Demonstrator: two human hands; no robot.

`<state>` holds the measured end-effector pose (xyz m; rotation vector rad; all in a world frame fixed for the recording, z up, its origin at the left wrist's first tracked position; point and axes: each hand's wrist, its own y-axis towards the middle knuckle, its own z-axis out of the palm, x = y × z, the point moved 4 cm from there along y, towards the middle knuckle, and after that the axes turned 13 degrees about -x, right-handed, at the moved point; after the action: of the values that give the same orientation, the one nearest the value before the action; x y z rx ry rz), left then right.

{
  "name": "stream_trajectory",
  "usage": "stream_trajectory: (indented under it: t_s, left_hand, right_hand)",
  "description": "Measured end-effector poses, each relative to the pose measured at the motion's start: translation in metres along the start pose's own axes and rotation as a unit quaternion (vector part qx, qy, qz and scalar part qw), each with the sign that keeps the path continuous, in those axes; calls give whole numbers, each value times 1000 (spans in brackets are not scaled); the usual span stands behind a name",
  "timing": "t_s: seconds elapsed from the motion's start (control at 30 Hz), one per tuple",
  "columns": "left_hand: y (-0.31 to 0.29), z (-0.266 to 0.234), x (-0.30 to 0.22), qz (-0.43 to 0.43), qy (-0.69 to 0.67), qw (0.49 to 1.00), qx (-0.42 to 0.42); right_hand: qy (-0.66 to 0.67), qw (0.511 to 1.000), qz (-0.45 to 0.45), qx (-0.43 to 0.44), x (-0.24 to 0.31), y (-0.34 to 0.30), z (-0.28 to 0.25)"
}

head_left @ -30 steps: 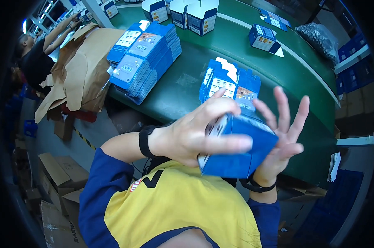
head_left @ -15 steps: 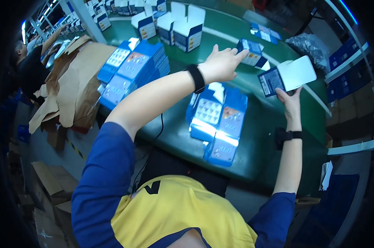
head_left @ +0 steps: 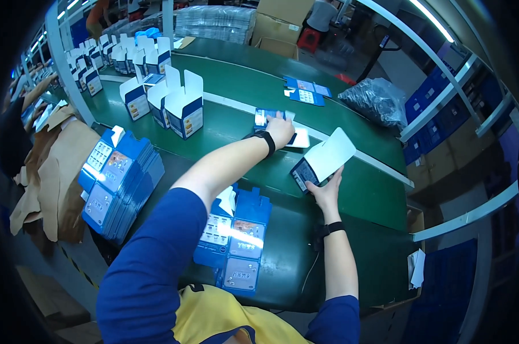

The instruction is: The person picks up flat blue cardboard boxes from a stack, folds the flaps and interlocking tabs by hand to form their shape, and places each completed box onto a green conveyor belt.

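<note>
My right hand (head_left: 329, 194) holds an open blue carton (head_left: 303, 175) by its lower side, its large white flap (head_left: 331, 153) standing up. Farther off on the belt, my left hand (head_left: 280, 132) is closed over a second blue-and-white carton (head_left: 262, 118); a white flap sticks out beside it, and some fingertips are hidden. Flat, unfolded blue cartons (head_left: 243, 241) lie in front of me, below my left forearm. A taller stack of flat blue cartons (head_left: 111, 186) stands on the left.
Upright open cartons (head_left: 185, 119) stand on the green belt (head_left: 231, 129) at the left. Flat carton sheets (head_left: 306, 92) and a clear plastic bag (head_left: 377, 100) lie at the far side. Brown paper (head_left: 62, 172) is piled at left; a metal frame (head_left: 471, 221) runs along the right.
My left hand has gone from reaching with stretched fingers to closing over the second carton. My right hand keeps its open carton. The whole view has shifted, showing more of the far side.
</note>
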<state>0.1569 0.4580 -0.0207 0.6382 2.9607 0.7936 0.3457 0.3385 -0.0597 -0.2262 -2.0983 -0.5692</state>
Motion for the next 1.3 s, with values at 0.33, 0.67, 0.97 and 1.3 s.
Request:
stream_trajectory:
  t_s: [0.33,0.67,0.97,1.3]
  left_hand:
    - [-55,-29,94,-190,-41,979,-58]
    - [-148,-117,54,-179,-169,961,-123]
    - [-322,-159,-6,-152,-322,934,-34]
    - [-312,-197,15,-504,-717,473,-94]
  right_hand:
    - [40,985,-144,85,47,48,103]
    - [-154,954,-19,258,63,-60,23]
    - [-34,966,-67,245,66,-223,-20]
    - [290,948,113,71,131,-246,-36]
